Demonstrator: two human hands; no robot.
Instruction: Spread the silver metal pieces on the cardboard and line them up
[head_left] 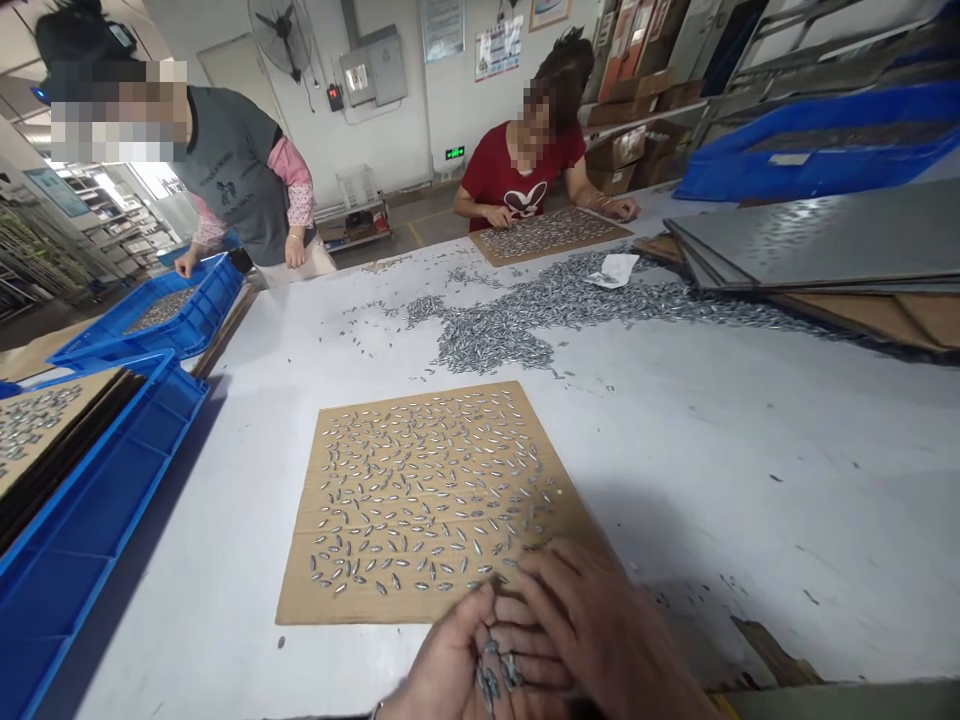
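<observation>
My left hand [480, 655] is cupped palm up at the bottom of the view, with several small grey spindle-shaped metal pieces [489, 682] lying in it. Over its fingers reaches my right hand [592, 610], fingers curled together by the lower right corner of a cardboard sheet [300, 590]. Its fingertips are partly hidden and blurred, so whatever they pinch cannot be made out. Rows of the same metal pieces [405, 485] lie spaced apart across the cardboard, which rests flat on the white table [720, 450].
Behind the cardboard spreads a heap of loose metal pieces [495, 335]. Blue trays [112, 480] stand along the left; stacked grey sheets [817, 235] and another blue tray [825, 150] are at the right. One co-worker [240, 180] stands left; another [525, 170] sits opposite behind a filled cardboard.
</observation>
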